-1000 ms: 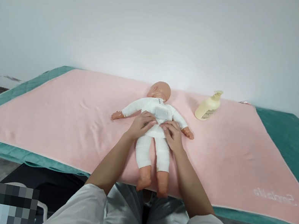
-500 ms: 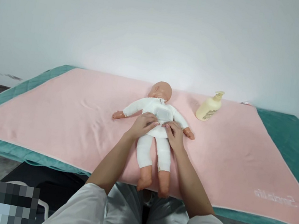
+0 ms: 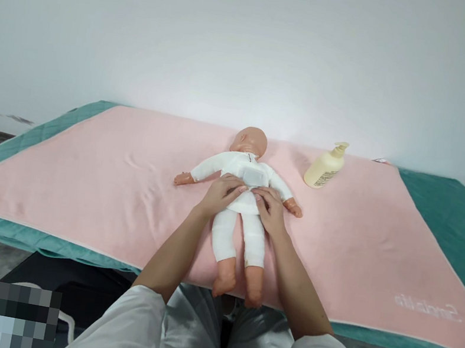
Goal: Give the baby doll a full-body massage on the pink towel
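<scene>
A baby doll (image 3: 248, 203) with white cloth body and plastic head, hands and feet lies face down, its head away from me. A pale rectangular panel (image 3: 253, 177) shows on its back. Flat against the left side of the doll's lower back rests my left hand (image 3: 220, 193), fingers stretched inward. My right hand (image 3: 270, 207) lies on the right side in the same way, its fingers extended. The fingertips of both hands nearly meet just below the panel. Neither hand grasps anything that I can see.
Under the doll is a pink blanket (image 3: 145, 182) over a teal cover (image 3: 453, 219). A pale yellow pump bottle (image 3: 324, 169) stands to the doll's right. Behind rises a white wall (image 3: 255, 46). The doll's feet reach the near edge, close to my legs.
My right hand's fingers have flattened and shifted slightly inward, toward my left fingertips. My left hand, the doll and the bottle stay in place.
</scene>
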A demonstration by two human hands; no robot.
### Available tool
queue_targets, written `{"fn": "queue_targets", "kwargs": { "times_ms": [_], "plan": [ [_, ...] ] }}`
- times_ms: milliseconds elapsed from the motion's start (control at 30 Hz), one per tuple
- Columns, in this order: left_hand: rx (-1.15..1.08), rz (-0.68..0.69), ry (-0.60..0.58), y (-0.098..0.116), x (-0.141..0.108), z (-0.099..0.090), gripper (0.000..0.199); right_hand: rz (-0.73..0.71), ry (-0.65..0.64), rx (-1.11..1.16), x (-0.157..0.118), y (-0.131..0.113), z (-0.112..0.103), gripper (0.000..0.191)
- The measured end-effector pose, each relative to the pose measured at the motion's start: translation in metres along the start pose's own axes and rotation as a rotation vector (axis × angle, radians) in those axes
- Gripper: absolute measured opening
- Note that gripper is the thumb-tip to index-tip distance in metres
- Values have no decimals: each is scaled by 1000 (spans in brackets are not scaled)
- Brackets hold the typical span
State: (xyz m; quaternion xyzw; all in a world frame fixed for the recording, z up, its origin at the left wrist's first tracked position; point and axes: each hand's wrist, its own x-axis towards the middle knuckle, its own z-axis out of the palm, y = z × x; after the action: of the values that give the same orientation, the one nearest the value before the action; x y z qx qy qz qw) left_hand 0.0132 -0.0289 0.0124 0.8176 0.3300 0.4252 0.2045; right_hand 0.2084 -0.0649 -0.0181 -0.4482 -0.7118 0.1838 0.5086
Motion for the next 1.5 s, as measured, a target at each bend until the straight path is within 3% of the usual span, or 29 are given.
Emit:
{"fn": "queue_targets", "kwargs": {
  "times_ms": [433, 667, 833, 1067, 1500],
  "plan": [
    [-45, -38, -105, -2, 2, -4, 37, 94, -7, 44, 6, 9, 1, 28],
    [-162, -35, -20, -3, 1, -6, 33, 34, 39, 99, 14, 9, -1, 23],
    [-68, -71, 85, -2, 2, -6, 29, -23, 13, 78, 17, 5, -1, 25],
    [97, -43, 36, -4, 3, -1, 26, -55, -6, 79, 18, 11, 1, 27],
    [89, -73, 22, -4, 6, 1, 26, -25, 47, 30, 19, 13, 5, 31]
  ]
}}
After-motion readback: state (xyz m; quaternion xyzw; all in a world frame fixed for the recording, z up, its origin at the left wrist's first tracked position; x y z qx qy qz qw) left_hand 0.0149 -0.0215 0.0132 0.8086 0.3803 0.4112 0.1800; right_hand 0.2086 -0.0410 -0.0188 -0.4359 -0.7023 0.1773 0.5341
